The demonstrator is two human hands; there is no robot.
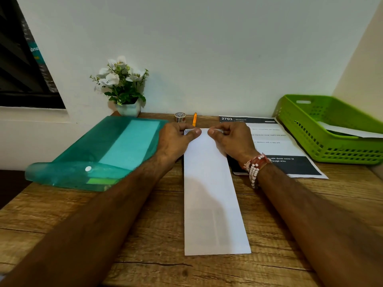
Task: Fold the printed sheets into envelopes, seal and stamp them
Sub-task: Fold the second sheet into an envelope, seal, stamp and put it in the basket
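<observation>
Sheet [209,193], folded to a long strip, seems light, floppy; left grip [176,139] and right grip [232,139] pinch its far corners.

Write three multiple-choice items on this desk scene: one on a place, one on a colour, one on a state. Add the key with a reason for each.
1. Where on the desk does the green basket stand?
A. Near left corner
B. Far right side
C. Front centre

2. What colour is the pen at the rear of the desk?
A. Blue
B. Black
C. Orange

3. What are the left hand and right hand doing to the folded white sheet?
A. Pinching its far end
B. Lying flat beside it
C. Holding it up off the desk

Key:
1 B, the basket sits at the desk's far right side.
2 C, the pen's barrel is plainly orange.
3 A, both hands close on the far edge while the sheet lies flat.
</observation>
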